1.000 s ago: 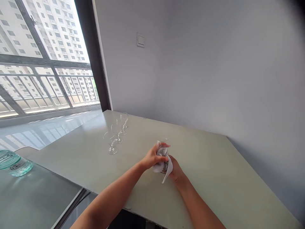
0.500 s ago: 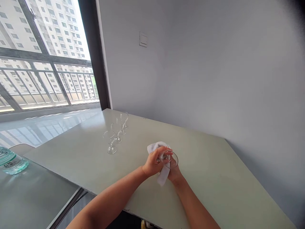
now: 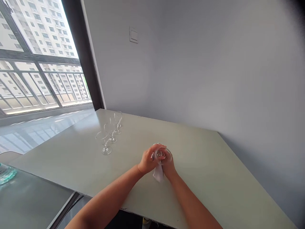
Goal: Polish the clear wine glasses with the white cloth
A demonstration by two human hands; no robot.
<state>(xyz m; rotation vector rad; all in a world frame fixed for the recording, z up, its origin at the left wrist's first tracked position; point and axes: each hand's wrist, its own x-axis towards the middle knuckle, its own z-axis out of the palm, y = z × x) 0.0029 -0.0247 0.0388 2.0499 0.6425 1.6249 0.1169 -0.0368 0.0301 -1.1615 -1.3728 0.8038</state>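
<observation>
A clear stemmed glass is held between my two hands above the table, tilted so that a round rim or foot faces me. My left hand has its fingers wrapped round the glass from the left. On the other side my right hand is closed round the glass and a white cloth, partly hidden behind the glass. The cloth hangs below the hands, and a bit of it shows above the left fingers.
Several clear stemmed glasses stand upright in a row on the pale table, the nearest one left of my hands. A bluish plastic bottle is at the far left. Walls rise behind the table.
The view has shifted slightly to the right. The white cloth spreads less above my left hand, and my hands are closer together round the glass.
</observation>
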